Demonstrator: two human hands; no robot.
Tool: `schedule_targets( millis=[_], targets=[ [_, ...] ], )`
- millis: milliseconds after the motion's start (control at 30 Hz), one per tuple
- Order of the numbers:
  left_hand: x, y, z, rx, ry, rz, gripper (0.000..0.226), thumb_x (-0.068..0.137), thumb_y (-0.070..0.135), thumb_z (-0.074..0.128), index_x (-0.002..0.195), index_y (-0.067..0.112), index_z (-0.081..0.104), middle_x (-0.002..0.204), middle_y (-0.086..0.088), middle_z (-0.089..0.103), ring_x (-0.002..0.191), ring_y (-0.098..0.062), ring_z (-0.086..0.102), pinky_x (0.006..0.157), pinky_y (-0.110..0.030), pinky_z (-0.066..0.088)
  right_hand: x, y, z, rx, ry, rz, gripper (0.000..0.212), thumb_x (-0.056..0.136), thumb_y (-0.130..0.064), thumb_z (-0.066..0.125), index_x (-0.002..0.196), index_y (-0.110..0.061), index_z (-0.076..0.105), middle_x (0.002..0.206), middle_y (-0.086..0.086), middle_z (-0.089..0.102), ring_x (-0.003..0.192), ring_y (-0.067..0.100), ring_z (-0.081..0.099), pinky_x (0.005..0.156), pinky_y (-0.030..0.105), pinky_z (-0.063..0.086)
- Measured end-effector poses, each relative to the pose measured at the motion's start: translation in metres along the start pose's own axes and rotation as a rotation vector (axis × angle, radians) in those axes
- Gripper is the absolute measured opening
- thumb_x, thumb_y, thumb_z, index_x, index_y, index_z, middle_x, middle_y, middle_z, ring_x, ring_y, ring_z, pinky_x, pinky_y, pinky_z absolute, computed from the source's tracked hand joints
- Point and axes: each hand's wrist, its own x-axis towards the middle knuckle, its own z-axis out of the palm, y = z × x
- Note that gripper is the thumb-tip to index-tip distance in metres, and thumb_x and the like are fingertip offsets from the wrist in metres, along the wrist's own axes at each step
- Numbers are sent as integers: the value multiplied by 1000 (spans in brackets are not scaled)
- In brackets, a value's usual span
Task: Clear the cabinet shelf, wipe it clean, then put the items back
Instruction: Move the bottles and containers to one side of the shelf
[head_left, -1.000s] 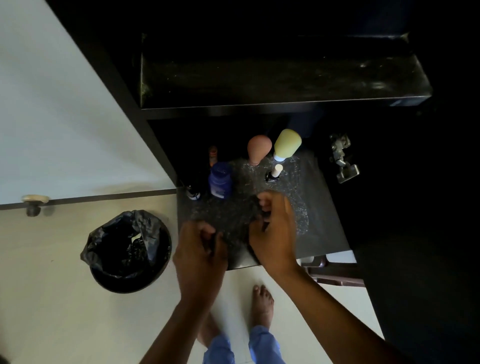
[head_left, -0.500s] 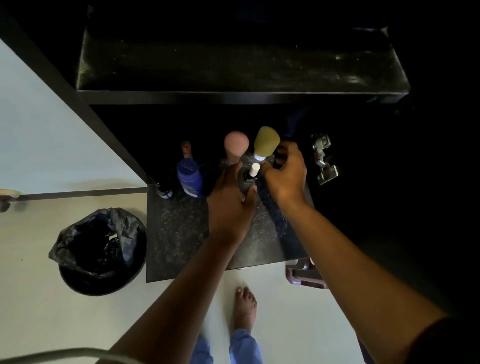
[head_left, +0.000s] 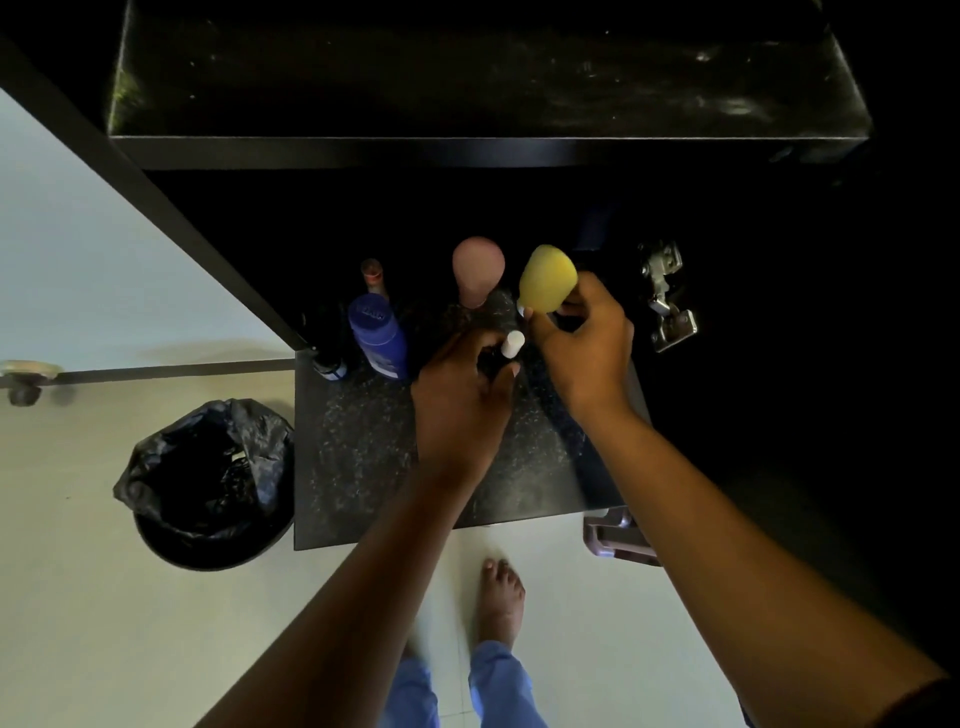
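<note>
My right hand (head_left: 587, 343) grips a yellow egg-shaped bottle (head_left: 546, 278) from below, lifted slightly over the speckled dark counter (head_left: 363, 457). Beside it, my left hand (head_left: 462, 395) curls round a small dark bottle with a white cap (head_left: 511, 344). A pink egg-shaped bottle (head_left: 477, 274) stands just behind. Further left stand a blue bottle (head_left: 378, 336), a thin bottle with a red-brown cap (head_left: 372, 271) and a small dark bottle (head_left: 328, 364). Above them the dark cabinet shelf (head_left: 467, 78) lies bare and dusty.
A white cabinet door (head_left: 104, 260) stands open at the left with a knob (head_left: 23, 382). A black-bagged bin (head_left: 208, 483) sits on the pale floor. A metal hinge (head_left: 665, 296) is on the right cabinet wall. A brown stool (head_left: 618, 535) and my bare foot (head_left: 498, 597) are below.
Both hands left the counter's near edge and reached to the back row. My right hand took the yellow bottle and my left closed round the white-capped bottle.
</note>
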Motion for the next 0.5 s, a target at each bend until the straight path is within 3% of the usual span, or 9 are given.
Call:
schedule_targets(
  millis=[100,267,500],
  targets=[
    [-26,-4,-20,23,-5,1,23,89,25,80,111,26,73,96,10,75,78,-5,68,70,-19,51,-35,-2,-4,-22,11,-31,24,86,-25,82,104,-19,68,92,-3,71,87,13,68,71,37,58],
    [-65,-27,-63,73,-11,0,22,91,28,78,112,28,72,95,12,73,79,-5,67,71,-27,57,-89,-14,1,-24,-47,-110,24,86,-16,81,108,-17,69,94,0,70,79,13,65,68,6,45],
    [-58,-51,-108,194,143,-59,25,88,24,80,113,27,75,105,11,72,79,-3,66,72,-26,56,-118,-38,28,-39,-159,-207,29,87,-16,81,113,-16,70,98,-4,68,81,6,58,74,0,37]
  ],
)
